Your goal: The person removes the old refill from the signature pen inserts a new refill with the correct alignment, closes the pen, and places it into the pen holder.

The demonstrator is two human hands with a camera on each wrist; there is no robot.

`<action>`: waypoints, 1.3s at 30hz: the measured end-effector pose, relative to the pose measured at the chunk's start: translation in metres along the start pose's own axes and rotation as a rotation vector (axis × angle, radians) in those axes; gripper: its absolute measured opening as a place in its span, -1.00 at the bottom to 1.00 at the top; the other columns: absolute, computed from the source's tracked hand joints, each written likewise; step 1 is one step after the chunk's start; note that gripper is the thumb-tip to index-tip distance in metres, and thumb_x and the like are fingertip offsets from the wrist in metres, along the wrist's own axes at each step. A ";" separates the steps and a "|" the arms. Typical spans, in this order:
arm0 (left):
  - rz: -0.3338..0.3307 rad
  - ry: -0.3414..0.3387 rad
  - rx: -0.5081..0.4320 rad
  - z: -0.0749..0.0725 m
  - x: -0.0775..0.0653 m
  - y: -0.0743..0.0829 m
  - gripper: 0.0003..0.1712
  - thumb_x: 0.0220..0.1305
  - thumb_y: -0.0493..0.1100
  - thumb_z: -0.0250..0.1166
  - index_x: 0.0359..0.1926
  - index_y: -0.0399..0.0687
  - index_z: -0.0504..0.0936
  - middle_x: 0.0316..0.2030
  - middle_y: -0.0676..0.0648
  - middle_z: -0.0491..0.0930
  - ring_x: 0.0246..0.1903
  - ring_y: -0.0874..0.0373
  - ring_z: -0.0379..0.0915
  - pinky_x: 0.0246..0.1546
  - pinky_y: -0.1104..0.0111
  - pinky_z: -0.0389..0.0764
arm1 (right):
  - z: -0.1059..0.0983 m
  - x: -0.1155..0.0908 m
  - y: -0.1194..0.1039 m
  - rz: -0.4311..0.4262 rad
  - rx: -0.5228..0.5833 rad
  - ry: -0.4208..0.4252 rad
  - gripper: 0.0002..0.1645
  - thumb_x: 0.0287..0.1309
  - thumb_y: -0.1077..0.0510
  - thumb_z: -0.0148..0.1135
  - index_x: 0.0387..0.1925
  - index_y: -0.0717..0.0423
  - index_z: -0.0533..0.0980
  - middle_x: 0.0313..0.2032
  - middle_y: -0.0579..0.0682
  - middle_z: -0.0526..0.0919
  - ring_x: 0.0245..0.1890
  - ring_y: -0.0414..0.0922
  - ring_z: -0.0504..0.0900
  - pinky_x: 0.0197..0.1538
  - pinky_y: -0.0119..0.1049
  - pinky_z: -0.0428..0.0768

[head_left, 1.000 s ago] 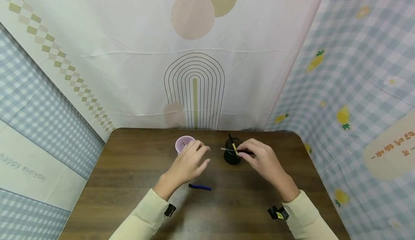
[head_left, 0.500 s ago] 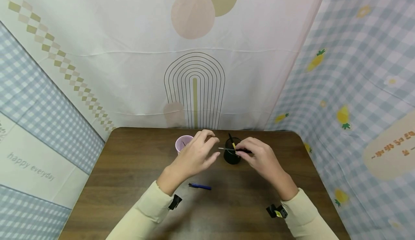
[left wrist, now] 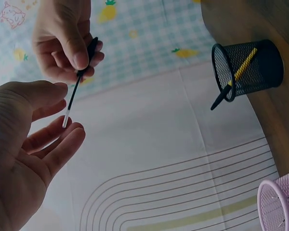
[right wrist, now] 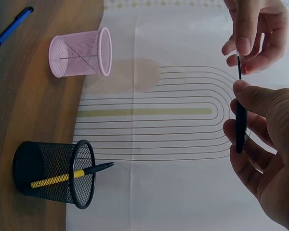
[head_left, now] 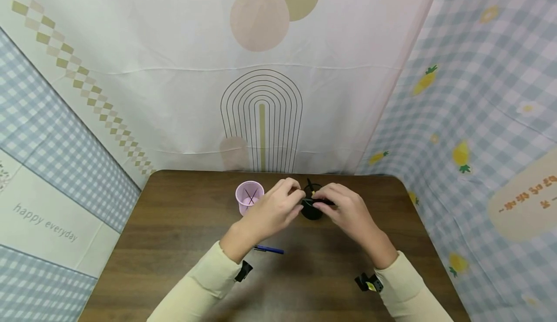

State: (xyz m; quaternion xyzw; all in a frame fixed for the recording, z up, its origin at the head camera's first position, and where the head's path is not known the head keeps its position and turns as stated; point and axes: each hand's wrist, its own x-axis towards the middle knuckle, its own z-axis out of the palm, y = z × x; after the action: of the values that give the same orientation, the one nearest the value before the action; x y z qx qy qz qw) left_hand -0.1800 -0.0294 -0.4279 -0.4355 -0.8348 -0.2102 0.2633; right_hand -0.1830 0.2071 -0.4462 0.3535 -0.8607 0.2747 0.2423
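Pinched between the thumb and fingers of my right hand (head_left: 348,211) is a black pen barrel (right wrist: 241,127). A thin dark refill (left wrist: 72,98) with a clear, pale end sticks out of it. My left hand (head_left: 274,208) is at that end; in the left wrist view its thumb stands apart from the fingers, and the refill's tip overlaps the fingertips. Whether it touches them I cannot tell. Both hands are in the air above the table, in front of a black mesh pen cup (right wrist: 58,168). A yellow-and-black pen (left wrist: 238,72) leans in that cup.
A pink mesh cup (head_left: 249,194) with thin dark sticks inside stands left of the black cup. On the wooden table (head_left: 183,225) a blue pen (head_left: 271,250) lies below my left wrist. Patterned cloth (head_left: 191,119) hangs behind the table's back edge.
My left hand has moved right, from beside the pink cup to the refill's end, uncovering the pink cup. My right hand stays nearly in place, holding the barrel.
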 end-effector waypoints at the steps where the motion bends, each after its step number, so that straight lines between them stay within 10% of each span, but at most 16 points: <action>1: 0.003 0.004 0.007 0.001 0.001 0.001 -0.81 0.26 -0.28 0.44 -0.12 -0.15 0.66 -0.06 -0.12 0.55 -0.07 0.03 0.56 -0.01 0.34 0.63 | 0.000 0.000 0.000 -0.004 -0.001 0.003 -0.74 0.03 0.23 0.58 -0.19 0.07 0.71 -0.19 -0.09 0.74 -0.18 -0.16 0.70 -0.18 -0.25 0.69; 16: -0.026 0.042 0.162 0.013 0.004 0.011 -0.88 0.25 -0.35 0.40 -0.21 -0.09 0.69 -0.27 -0.03 0.55 -0.25 0.10 0.48 -0.25 0.37 0.59 | 0.003 0.002 -0.001 -0.036 -0.038 0.020 -0.73 -0.01 0.22 0.60 -0.23 0.03 0.69 -0.23 -0.10 0.74 -0.24 -0.17 0.68 -0.23 -0.26 0.67; 27: -0.100 0.047 0.009 0.018 -0.001 0.006 -0.88 0.27 -0.31 0.44 -0.20 -0.06 0.70 -0.28 0.01 0.56 -0.24 0.13 0.49 -0.19 0.37 0.61 | 0.004 0.002 -0.002 -0.053 -0.049 0.038 -0.72 -0.06 0.25 0.63 -0.28 0.03 0.70 -0.26 -0.10 0.73 -0.26 -0.17 0.68 -0.24 -0.24 0.68; 39: -0.130 0.033 0.040 0.017 0.000 0.010 -0.93 0.29 -0.29 0.42 -0.24 -0.06 0.71 -0.31 0.00 0.57 -0.27 0.12 0.47 -0.22 0.36 0.60 | 0.007 0.000 -0.001 -0.068 -0.078 0.057 -0.68 -0.13 0.27 0.66 -0.30 0.04 0.69 -0.26 -0.10 0.72 -0.28 -0.17 0.66 -0.27 -0.24 0.69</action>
State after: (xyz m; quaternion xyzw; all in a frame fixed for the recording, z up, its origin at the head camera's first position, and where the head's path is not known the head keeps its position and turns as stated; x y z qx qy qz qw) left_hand -0.1757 -0.0141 -0.4403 -0.3716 -0.8608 -0.2172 0.2717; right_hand -0.1834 0.2023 -0.4508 0.3646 -0.8511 0.2425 0.2896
